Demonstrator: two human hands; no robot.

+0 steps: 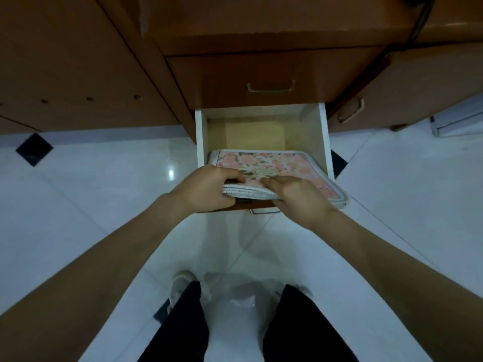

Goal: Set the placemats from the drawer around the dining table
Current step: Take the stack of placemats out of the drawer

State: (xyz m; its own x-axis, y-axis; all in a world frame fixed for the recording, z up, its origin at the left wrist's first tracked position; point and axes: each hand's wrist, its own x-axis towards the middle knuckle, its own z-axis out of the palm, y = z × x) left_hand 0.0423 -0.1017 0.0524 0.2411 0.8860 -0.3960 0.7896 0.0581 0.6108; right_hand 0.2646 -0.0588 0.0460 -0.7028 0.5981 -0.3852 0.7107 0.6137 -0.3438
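A stack of placemats, floral pink tops with white perforated rounded edges, lies in an open white-walled wooden drawer. The left hand grips the stack's 7 o'clock edge; the right hand holds its near edge, fingers curled round it.

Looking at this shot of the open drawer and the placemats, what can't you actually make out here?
- Placemat stack, head view: its exact count; the hands cover the near edge.
- Left hand and right hand: fingertips under the stack are hidden.
- Open drawer: anything beneath the stack is hidden.
- Dining table: outside the frame.
- Shoes: blurred, partly behind the legs.
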